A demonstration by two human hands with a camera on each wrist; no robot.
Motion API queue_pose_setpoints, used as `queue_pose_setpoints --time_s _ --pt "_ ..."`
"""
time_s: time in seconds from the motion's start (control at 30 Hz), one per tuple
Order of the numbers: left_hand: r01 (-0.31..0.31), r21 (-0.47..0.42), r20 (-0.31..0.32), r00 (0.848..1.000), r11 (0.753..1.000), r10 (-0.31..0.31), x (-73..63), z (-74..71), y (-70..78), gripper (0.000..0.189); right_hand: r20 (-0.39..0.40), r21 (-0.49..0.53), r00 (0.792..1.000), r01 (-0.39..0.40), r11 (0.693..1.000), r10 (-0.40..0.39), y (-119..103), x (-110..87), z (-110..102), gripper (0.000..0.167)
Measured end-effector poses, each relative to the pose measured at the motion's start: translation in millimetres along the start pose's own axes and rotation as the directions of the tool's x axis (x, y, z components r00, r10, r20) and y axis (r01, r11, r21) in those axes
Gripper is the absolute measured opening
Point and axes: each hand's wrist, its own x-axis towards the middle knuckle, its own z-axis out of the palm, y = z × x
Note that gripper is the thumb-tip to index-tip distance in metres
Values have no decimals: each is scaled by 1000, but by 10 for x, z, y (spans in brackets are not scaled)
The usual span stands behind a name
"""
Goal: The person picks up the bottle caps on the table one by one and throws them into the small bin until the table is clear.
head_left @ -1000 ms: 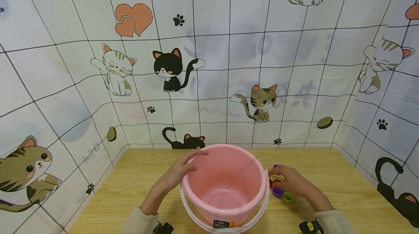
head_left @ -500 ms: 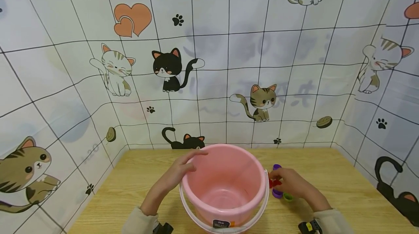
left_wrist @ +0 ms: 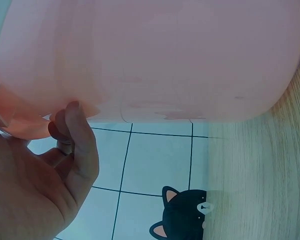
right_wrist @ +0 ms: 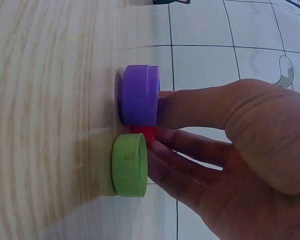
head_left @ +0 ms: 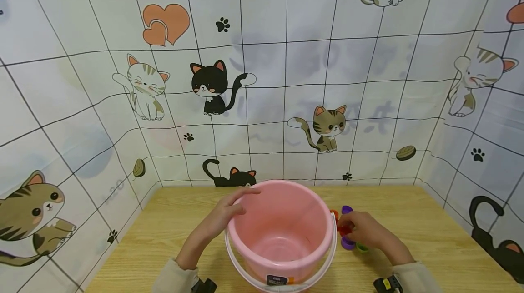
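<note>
A pink plastic bucket [head_left: 282, 220] leans its mouth toward me on the table, its white handle [head_left: 241, 269] hanging at the front. My left hand [head_left: 224, 214] grips its rim on the left side; in the left wrist view, curled fingers [left_wrist: 82, 145] lie against the outer wall. Right of the bucket, my right hand [head_left: 364, 229] pinches a red bottle cap [head_left: 345, 230]. In the right wrist view the red cap is mostly hidden behind a purple bottle cap [right_wrist: 140, 95] and a green bottle cap [right_wrist: 129, 165], which stand close to the fingers.
Another purple cap [head_left: 346, 209] lies behind the right hand, and an orange cap [head_left: 335, 214] peeks out beside the bucket rim. The wooden table [head_left: 163, 238] meets a cat-print wall covering [head_left: 266, 102] at its back and sides.
The red cap has shifted slightly right with my right hand's fingers. The orange cap has come into view by the bucket; the near purple and green caps moved a little. My left hand stays put.
</note>
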Motion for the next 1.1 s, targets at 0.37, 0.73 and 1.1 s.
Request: queue_pose_setpoints --time_s 0.37,0.73,1.1 --pt "11 16 -17 1000 1000 -11 -15 3 12 54 19 12 999 -39 999 39 -37 -5 -3 17" --pt "7 9 -17 1000 1000 -7 -18 5 10 54 27 34 1000 6 999 -7 -46 -37 -2 14" --pt "2 14 -17 1000 1000 -2 -13 7 12 54 30 57 1000 -2 998 0 -12 -27 9 15"
